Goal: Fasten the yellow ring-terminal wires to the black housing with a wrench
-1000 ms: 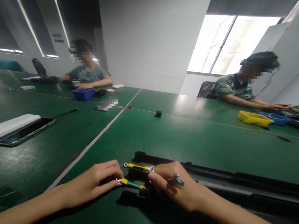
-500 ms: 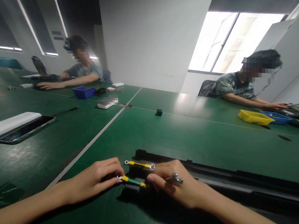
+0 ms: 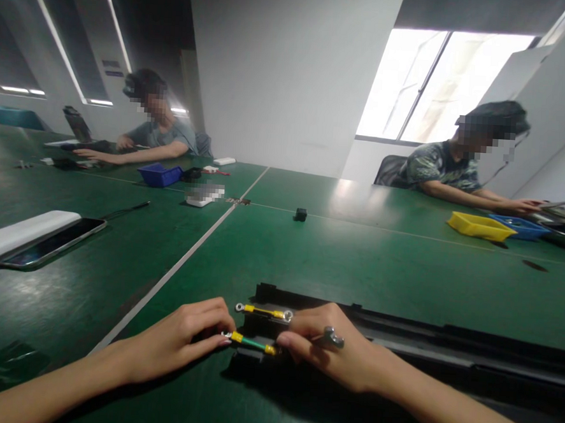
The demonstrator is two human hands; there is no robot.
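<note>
My left hand pinches the bare metal lug at the left end of a short green wire with yellow sleeves. At the wire's right end is my right hand, closed, with the shiny forked end of a small wrench sticking out of it; the rest of the wrench is hidden. A second short wire, with yellow sleeves and ring lugs, lies just behind the green one. Both wires lie over the left end of a long black housing, which runs off to the right beneath my right arm.
A small black block sits mid-table. A white case and phone lie at left, a clear plastic bag nearer. Yellow and blue trays stand right, another blue tray back left. Two co-workers sit across the table.
My hands, the wires and the wrench stay practically in place. The left co-worker's outstretched hand has shifted slightly, and the whole view has moved a little.
</note>
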